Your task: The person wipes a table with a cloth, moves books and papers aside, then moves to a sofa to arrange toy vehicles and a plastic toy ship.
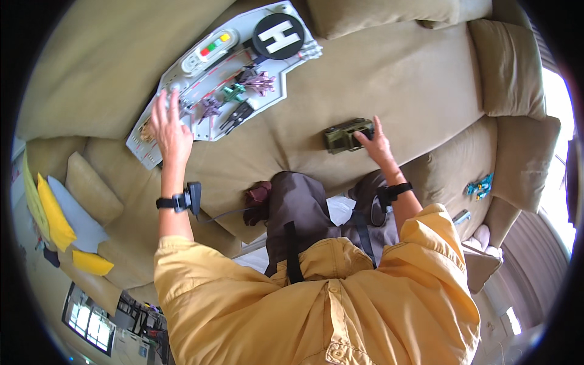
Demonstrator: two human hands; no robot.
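Note:
On the sofa seat at the upper left lies a grey toy aircraft carrier (210, 91) with a round black helipad. Several small toy planes stand on its deck, among them a pink one (261, 83), a green one (233, 92) and a black one (237, 115). My left hand (171, 131) reaches over the deck's near end, fingers stretched and a little apart; what lies under them is partly hidden. Right of the middle sits an olive green toy military truck (347, 135). My right hand (377, 147) is at the truck's right end, thumb against or just over it, index finger stretched out.
A beige sofa (377, 73) curves around me, with cushions (508, 67) at the right. A teal toy (480, 185) lies on the right seat. A maroon object (258, 193) rests beside my leg, and white paper (340, 210) between my legs. Yellow cushions (56, 213) are at the left.

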